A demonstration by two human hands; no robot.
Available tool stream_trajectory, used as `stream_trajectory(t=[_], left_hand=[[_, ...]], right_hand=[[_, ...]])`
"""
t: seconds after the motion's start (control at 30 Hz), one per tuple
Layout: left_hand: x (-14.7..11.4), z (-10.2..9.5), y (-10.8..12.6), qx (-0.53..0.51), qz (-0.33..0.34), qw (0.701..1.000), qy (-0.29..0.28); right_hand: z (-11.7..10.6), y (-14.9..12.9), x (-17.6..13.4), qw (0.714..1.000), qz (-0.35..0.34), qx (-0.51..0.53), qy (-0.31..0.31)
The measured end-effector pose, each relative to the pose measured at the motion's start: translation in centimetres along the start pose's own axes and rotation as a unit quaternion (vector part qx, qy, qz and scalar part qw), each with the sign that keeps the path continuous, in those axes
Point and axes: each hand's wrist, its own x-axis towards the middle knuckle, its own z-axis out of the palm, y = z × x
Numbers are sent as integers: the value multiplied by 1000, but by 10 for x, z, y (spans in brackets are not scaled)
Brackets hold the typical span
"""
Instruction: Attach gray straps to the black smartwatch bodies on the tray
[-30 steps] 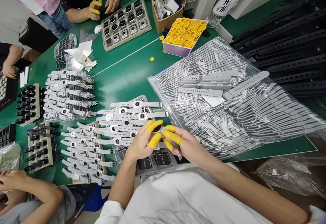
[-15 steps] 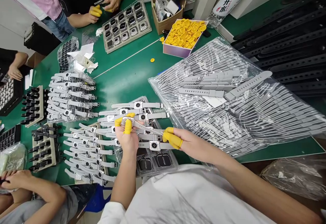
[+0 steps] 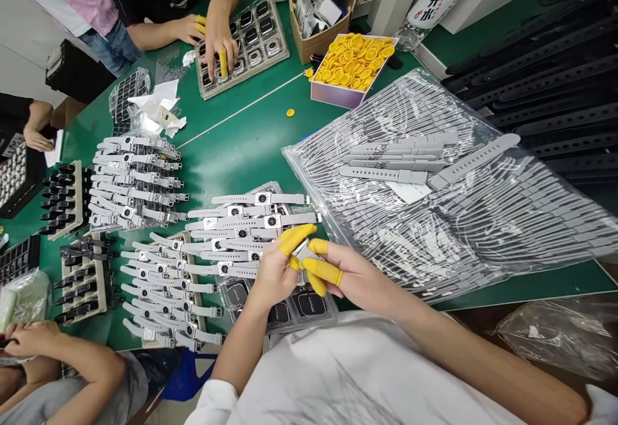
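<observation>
My left hand (image 3: 276,273), with yellow finger cots on its fingertips, is closed on one side of a silvery smartwatch (image 3: 302,251). Opposite it, my right hand (image 3: 345,267), also in yellow finger cots, pinches the watch's other side. Fingers cover most of the watch and its band. Under and left of my hands, finished-looking watches with grey straps (image 3: 241,232) lie in rows across a clear plastic tray (image 3: 333,314). Black square watch faces show in the tray's near compartments. To the right, a large clear bag (image 3: 463,232) is full of grey watch straps, with several loose straps (image 3: 400,161) on top.
More grey-strapped watches lie in stacks (image 3: 135,183) and on a tray (image 3: 168,290) at left. Beyond stand a box of yellow finger cots (image 3: 355,64), a cardboard box (image 3: 313,32) and a bottle (image 3: 441,0). Across the table, a co-worker's hand (image 3: 219,42) touches a watch tray (image 3: 255,67).
My left hand has moved right with the watch and turned it, meeting my right hand. The stretched strap between them no longer shows. A co-worker's hand has come down onto the far tray.
</observation>
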Motion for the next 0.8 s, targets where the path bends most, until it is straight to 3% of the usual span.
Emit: stream_trajectory(t=[0.13,0.4,0.63,0.8], left_hand=[[-1,-2,1,18,25,999,-15],[-2,-1,2,13,16,1000,4],[-3,-5,9,-15,-21,999,-48],[1,-4,9,15,34,999,-38]], right_hand=[[1,1,-1,999,22,41,-20],[0,3,3,986,23,156,47],[1,7,5,976,15,202,76],[-3,7,4,978,13,197,65]])
